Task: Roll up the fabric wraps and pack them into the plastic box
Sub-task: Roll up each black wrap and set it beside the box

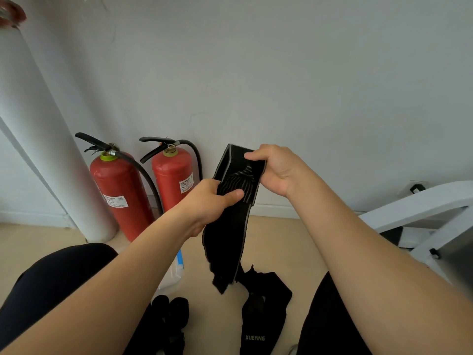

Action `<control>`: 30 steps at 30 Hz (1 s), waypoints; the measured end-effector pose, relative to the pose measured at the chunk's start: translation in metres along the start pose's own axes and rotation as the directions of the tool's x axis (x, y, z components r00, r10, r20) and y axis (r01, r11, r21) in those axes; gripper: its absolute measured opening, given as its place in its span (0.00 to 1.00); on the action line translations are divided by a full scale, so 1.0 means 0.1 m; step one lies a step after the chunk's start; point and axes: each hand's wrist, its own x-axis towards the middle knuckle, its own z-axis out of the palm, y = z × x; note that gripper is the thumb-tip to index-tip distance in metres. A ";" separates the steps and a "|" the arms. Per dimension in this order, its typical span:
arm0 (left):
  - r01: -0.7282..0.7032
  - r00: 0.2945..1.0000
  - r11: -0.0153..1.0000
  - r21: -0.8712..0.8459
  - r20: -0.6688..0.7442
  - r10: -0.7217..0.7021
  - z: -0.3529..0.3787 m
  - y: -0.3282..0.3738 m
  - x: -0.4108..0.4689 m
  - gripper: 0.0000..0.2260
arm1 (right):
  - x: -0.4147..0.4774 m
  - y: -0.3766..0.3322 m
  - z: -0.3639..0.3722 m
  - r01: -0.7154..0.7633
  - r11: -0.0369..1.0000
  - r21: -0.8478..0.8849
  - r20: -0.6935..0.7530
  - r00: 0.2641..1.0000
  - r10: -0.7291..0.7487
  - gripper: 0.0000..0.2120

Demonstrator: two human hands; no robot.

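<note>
A: Risks, near to far. The tail of the held wrap hangs free over the floor, just above the printed wrap lying there. If rolling begins with the tail dangling, it may twist or drag across that one, and the roll would come out skewed.

B: Grip state?

A: Left hand is curled round the wrap's middle, thumb across the striped face. Right hand pinches the top end, thumb on the upper edge. The wrap is in mid-air between the two, no roll started as far as I can judge. The top end looks folded or doubled; a loose first turn there would likely give a slack roll that springs open in the box.

B: And the box?

A: Uncertain. A pale plastic thing with a blue edge shows beside the left forearm, mostly covered by it. I cannot tell whether it is the box, or whether it is open.

B: Other gaps?

A: Two dark bundles at the bottom edge may be finished rolls; too dark to confirm, and partly cut off. The left hand's fingers are behind the fabric. Further back, two fire extinguishers stand against the wall, well apart from the work; their labels are unreadable.
</note>
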 end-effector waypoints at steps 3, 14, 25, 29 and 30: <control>0.038 0.995 0.986 0.164 -0.093 -0.023 0.05 -0.13 0.08 0.10 | 0.02 -0.01 0.01 0.048 0.997 0.065 -0.032 0.998 -0.046 0.15; 0.222 0.975 0.877 0.427 -0.125 -0.186 0.16 -0.79 0.24 0.17 | -0.01 -0.11 0.01 0.200 0.980 0.004 -0.176 0.964 -0.196 0.51; 0.631 0.681 0.712 0.308 0.220 -0.698 0.21 -1.03 0.00 0.12 | -0.01 -0.11 0.04 0.235 0.967 -0.094 -0.139 0.959 -0.247 0.57; 0.614 0.672 0.705 0.355 0.234 -0.703 0.14 -1.04 -0.02 0.14 | 0.07 -0.06 0.08 0.233 0.956 -0.177 -0.105 0.962 -0.254 0.44; 0.610 0.677 0.699 0.373 0.214 -0.704 0.12 -1.04 -0.01 0.15 | 0.10 -0.05 0.08 0.242 0.946 -0.217 -0.098 0.959 -0.268 0.35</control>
